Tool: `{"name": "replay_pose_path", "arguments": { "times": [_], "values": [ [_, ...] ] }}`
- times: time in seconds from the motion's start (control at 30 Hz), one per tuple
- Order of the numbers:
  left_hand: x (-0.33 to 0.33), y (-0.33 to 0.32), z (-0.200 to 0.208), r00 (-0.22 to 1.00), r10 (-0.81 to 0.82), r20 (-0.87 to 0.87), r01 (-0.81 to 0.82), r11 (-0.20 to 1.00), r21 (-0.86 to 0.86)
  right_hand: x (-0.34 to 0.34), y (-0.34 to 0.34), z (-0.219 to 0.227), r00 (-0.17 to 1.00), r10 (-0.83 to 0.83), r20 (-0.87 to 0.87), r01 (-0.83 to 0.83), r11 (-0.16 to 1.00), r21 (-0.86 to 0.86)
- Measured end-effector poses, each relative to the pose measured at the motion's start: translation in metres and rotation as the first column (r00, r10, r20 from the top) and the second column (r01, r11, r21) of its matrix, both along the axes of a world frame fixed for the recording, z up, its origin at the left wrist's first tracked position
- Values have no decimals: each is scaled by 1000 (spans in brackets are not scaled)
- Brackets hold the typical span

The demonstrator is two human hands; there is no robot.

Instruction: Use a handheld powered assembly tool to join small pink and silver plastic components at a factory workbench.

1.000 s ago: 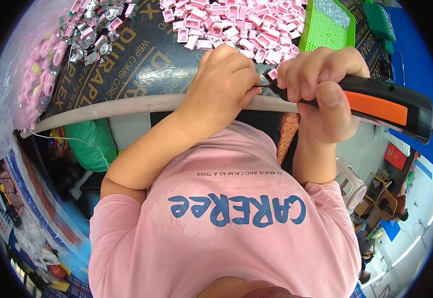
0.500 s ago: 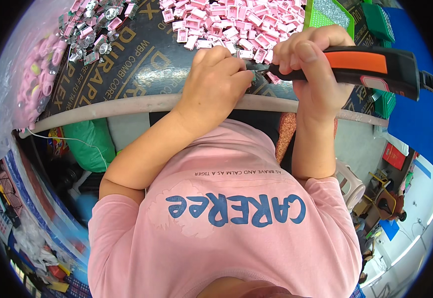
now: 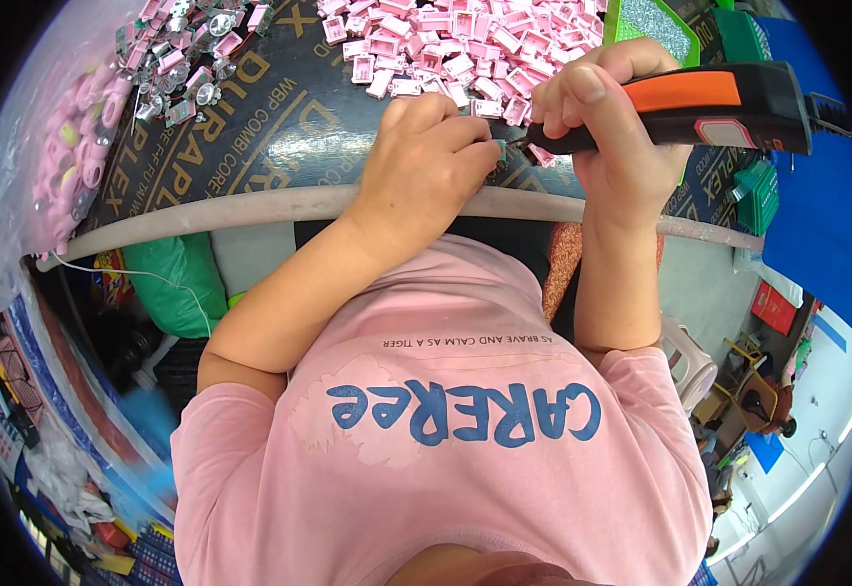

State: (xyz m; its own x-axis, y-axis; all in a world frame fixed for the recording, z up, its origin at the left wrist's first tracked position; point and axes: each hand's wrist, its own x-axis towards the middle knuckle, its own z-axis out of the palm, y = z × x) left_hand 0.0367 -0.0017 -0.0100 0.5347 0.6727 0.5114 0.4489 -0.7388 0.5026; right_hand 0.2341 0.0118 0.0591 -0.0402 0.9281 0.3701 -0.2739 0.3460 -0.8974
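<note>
My right hand (image 3: 623, 146) is wrapped round a black and orange electric screwdriver (image 3: 763, 107), held almost level with its thin tip pointing left. That tip meets a small green piece (image 3: 501, 148) at the fingertips of my left hand (image 3: 416, 166). The left fingers are curled down over the piece against the table, hiding most of it, so its kind is unclear. A single small pink part (image 3: 541, 156) lies just under the screwdriver's nose. Beyond both hands spreads a heap of small pink plastic housings (image 3: 436, 44).
At the far left are assemblies with clear discs and green boards (image 3: 182, 59), beside a plastic bag of pink parts (image 3: 79, 156). A bright green tray of small silvery pieces (image 3: 653, 34) is at the back right. Dark green boxes (image 3: 756, 195) stand near the right edge. The table's rim (image 3: 279, 203) curves before me.
The screwdriver's rear end has shifted slightly left and toward the table's far side, with my right hand. My left hand stays nearly in place, pinching the green piece.
</note>
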Motion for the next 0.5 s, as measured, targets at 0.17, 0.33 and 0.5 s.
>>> {"name": "replay_pose_path", "arguments": {
  "times": [0.17,0.33,0.5],
  "values": [
    [3,0,-2,999,24,37,-25,999,34,-3,-1,-1,998,-46,30,47,999,-17],
    [3,0,-2,999,25,43,-26,999,21,-3,1,-2,999,-44,24,45,999,-24],
    [3,-1,-2,999,28,46,-28,999,15,-4,0,-2,998,-53,21,54,998,-22]
  ]
}}
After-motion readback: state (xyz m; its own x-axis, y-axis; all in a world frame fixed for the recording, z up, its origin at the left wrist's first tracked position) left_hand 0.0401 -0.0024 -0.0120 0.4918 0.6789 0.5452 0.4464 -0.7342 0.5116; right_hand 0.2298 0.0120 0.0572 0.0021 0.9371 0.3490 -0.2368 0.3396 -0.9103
